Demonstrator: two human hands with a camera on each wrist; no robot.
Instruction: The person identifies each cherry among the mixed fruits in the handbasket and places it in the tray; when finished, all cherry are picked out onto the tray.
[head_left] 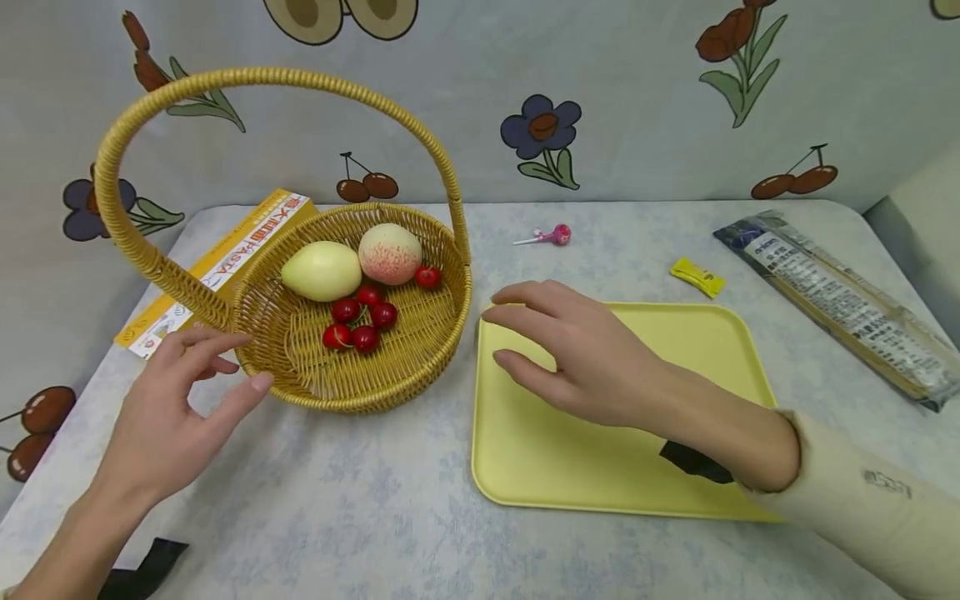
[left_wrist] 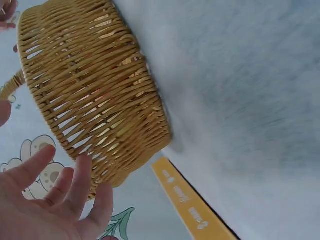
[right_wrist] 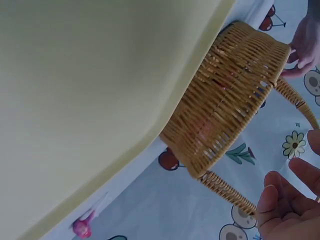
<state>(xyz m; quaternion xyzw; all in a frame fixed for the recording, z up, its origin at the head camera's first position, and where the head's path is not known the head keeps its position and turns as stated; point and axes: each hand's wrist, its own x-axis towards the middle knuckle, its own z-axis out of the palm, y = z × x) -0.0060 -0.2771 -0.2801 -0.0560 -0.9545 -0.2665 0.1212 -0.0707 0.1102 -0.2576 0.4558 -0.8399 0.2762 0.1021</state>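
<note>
A pale grey cloth (head_left: 637,125) printed with flowers and cherries is hanging behind a pale, blue-mottled worktop (head_left: 360,492). Two bare hands are hovering above it: the left grip (head_left: 176,408) is spreading wide, its thumb well apart from the fingers, and the right grip (head_left: 562,354) is also standing wide, its fingers parted and slightly bent.

One round golden wicker basket (head_left: 382,400) with one arched handle (head_left: 270,77) is standing between them, just beside the left grip; whether those fingertips are touching it, I cannot tell. It is holding eight fruits: six glossy red cherries (head_left: 366,339), one pale yellow-green tapered fruit (head_left: 322,271) and one cream-and-pink peach (head_left: 390,254).

One shallow rectangular yellow tray (head_left: 600,467) is lying beneath the right grip. Beyond the left grip, one long orange-and-white box (head_left: 247,237) marked PASTA is lying beside the basket. Beyond the right grip, one pink lollipop (head_left: 558,235) is lying; farther right, one small yellow wrapped sweet (head_left: 697,277) and one long transparent package (head_left: 847,304) are resting.
</note>
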